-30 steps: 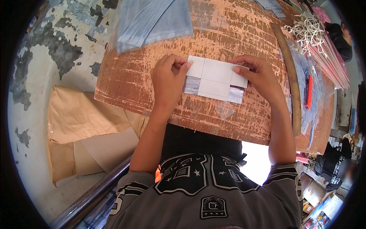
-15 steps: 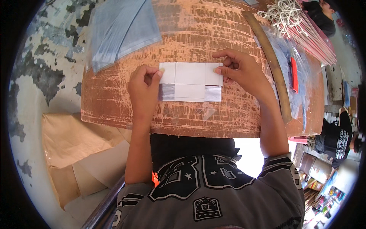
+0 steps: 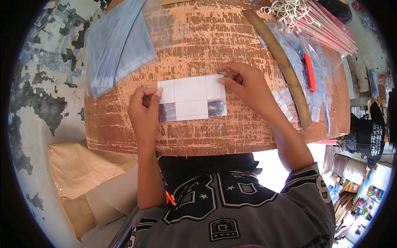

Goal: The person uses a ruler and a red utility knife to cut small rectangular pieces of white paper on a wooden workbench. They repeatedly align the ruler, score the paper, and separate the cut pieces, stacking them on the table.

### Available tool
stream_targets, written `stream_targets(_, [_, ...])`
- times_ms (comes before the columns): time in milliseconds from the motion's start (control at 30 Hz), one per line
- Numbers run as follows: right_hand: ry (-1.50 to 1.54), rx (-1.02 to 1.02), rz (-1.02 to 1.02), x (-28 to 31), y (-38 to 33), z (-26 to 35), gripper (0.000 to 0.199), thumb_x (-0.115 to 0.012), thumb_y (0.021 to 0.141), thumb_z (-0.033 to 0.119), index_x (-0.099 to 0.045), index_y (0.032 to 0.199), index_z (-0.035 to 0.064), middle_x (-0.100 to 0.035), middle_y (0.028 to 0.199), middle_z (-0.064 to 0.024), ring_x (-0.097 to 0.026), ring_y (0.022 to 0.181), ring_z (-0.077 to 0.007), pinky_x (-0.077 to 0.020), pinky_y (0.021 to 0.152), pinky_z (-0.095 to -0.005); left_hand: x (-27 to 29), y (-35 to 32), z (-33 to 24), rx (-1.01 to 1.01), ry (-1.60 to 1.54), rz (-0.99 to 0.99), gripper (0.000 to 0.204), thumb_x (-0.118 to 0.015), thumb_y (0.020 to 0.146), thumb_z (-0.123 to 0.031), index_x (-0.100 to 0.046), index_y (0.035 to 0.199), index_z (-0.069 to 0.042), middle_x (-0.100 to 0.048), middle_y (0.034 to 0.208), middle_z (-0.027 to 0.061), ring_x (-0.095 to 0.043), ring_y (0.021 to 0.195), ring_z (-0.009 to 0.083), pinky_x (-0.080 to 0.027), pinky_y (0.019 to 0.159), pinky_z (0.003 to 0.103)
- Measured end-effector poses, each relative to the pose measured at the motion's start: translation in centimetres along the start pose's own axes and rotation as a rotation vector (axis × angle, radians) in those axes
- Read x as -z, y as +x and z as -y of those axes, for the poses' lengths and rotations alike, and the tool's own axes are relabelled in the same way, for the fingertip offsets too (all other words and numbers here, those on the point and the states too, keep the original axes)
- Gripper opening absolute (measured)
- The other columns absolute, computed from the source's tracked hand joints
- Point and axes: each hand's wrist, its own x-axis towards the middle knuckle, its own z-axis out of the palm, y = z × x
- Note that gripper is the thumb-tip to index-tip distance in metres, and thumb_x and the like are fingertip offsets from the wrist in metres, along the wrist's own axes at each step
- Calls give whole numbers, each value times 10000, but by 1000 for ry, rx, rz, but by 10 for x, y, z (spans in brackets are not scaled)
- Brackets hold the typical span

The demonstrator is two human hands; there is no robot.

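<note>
A creased white card piece (image 3: 190, 89) lies in front of me, with a flap running down at its middle. At both lower corners a shiny silver-grey sheet (image 3: 216, 107) shows beside that flap. My left hand (image 3: 142, 109) pinches the card's upper left edge between thumb and finger. At the upper right corner my right hand (image 3: 248, 87) grips the edge, thumb on top and forefinger raised beyond it. The other fingers of both hands are curled and partly hidden.
The worn brown table (image 3: 194, 45) bears clear plastic sleeves (image 3: 120, 49) at the far left. On the right lie a curved wooden strip (image 3: 285, 62), a red-handled tool (image 3: 309, 72), small plastic bags (image 3: 320, 91) and a bundle of pink sticks with white string (image 3: 314, 20). Brown paper (image 3: 91, 167) sits below left.
My view has shifted, so the table's contents sit differently in it. The card is slightly tilted, its right end higher, and both hands stay at its edges. Small plastic pieces now show beside my right forearm.
</note>
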Motion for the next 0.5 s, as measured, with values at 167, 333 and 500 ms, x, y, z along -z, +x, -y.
stream_targets(167, [-81,66,-59,-6,2,-3,207,-823,942,103,-774,1139,65,-734,884,-127,-717,806,-266,-564,753,-399,0,0,0,-35,9,-1,147,-792,1002,-114,-711,976,6,-550,795,-26,-453,711,72,-416,660,264])
stream_targets(333, [-96,35,-69,-7,3,-1,188,-817,948,112,-773,1126,73,-731,877,-122,-715,802,-259,-559,750,-401,0,1,5,-69,6,-7,141,-790,1002,-109,-714,972,6,-548,792,-28,-448,714,71,-412,662,265])
stream_targets(500, [-72,-8,-46,-4,4,0,156,-809,959,135,-754,1094,81,-716,848,-91,-696,784,-236,-548,739,-394,-1,0,3,-25,26,-16,161,-802,1001,-127,-714,972,4,-550,804,-26,-444,727,72,-414,676,265])
